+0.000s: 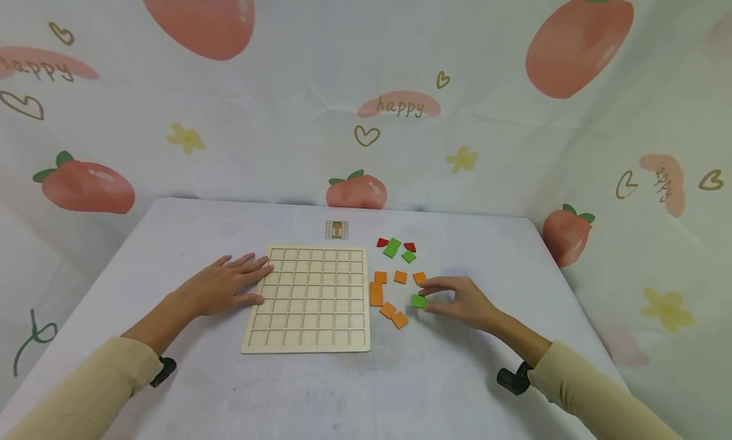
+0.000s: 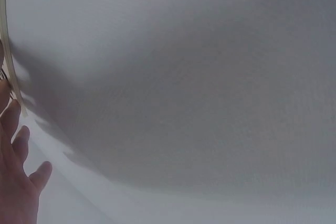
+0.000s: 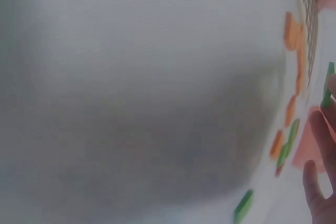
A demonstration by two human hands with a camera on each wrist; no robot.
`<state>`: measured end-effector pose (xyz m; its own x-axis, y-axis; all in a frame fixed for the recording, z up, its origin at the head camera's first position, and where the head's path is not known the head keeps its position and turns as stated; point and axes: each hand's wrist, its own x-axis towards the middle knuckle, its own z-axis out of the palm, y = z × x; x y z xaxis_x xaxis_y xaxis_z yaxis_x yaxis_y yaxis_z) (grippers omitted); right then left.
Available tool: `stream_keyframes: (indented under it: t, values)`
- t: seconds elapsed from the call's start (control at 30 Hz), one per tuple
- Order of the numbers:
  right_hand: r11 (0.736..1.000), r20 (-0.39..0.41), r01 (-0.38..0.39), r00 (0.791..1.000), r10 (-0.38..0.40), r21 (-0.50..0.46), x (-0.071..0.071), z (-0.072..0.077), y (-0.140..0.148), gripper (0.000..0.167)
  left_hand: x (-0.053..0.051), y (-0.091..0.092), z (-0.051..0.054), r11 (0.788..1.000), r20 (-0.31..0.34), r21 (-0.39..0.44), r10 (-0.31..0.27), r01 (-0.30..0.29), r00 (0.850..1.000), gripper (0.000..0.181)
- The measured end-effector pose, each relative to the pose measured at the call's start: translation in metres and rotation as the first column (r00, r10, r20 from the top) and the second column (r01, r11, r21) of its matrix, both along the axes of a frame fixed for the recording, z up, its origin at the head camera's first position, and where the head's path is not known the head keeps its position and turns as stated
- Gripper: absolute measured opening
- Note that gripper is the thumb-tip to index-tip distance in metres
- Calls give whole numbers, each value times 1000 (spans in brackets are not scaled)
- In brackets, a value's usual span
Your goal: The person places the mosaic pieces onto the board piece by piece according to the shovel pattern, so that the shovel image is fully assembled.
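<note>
A pale wooden grid board (image 1: 309, 294) lies flat on the table. My left hand (image 1: 229, 286) rests at its left edge, fingers spread and fairly straight, fingertips on the rim; the left wrist view shows part of this hand (image 2: 18, 174) at the edge of the picture. To the right of the board, my right hand (image 1: 460, 300) pinches a green square tile (image 1: 419, 301) between thumb and fingers. That green tile (image 3: 328, 85) also appears by the fingertips in the right wrist view. Close by lie an orange square tile (image 1: 420, 278) and a longer orange tile (image 1: 376, 294).
Beyond the orange tiles are a green rectangular tile (image 1: 392, 247), a green square (image 1: 408, 256) and two red pieces, one the right-hand red piece (image 1: 410, 247). A small picture card (image 1: 337, 229) lies behind the board. A patterned cloth (image 1: 400, 154) hangs around the table.
</note>
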<state>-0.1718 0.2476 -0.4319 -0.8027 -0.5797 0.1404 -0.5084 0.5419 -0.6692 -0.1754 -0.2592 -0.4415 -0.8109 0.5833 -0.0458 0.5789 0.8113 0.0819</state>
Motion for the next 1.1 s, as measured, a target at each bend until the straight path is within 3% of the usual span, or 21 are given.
stream_keyframes:
  t: [0.17,0.37,0.6,1.1]
  values:
    - [997,-22,-78,997,78,-4,-7,9,-37,42,0,2,2,1000,-1,11,-2,2,1000,73]
    - [990,17,-139,990,139,-23,-6,10,-71,40,0,5,3,1000,25,10,7,-7,1000,73]
    - [970,-4,-240,971,240,-36,-1,0,-101,37,1,4,3,1000,30,10,7,-7,1000,73]
    - [939,-30,-338,941,337,-66,9,-23,-141,37,1,0,1,1000,19,11,5,-6,1000,73]
